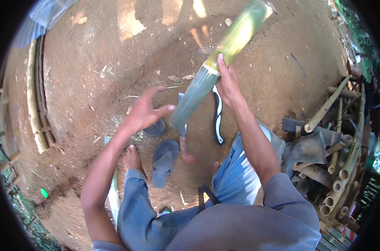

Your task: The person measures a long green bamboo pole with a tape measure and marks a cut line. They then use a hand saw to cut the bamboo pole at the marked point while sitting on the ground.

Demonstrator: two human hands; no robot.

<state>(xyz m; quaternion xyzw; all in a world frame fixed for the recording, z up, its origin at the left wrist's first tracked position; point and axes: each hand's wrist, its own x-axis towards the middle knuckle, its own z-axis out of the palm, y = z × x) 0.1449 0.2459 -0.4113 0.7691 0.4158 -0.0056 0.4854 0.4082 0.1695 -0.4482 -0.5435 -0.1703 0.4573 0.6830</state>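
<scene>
A thick green bamboo section (196,94) slants up and to the right in front of me, yellow-green at its far part and grey-green at its near part, with a pale node ring between. My right hand (229,83) grips it just beside that ring, thumb along the top. My left hand (147,112) is apart from it, fingers spread and slightly blurred, close to its near end. On the ground under the bamboo lies a knife (182,140) with a reddish handle end, its blade partly hidden. A black-and-white curved handle (218,119) lies beside it, its upper end hidden.
Grey sandals (164,163) lie between my bare feet. Another bamboo length (113,196) lies beside my left leg. Bamboo poles (34,96) border the dirt floor at left. Cut bamboo tubes and poles (340,180) are stacked at right. Clear plastic sheeting (47,14) hangs at the far left.
</scene>
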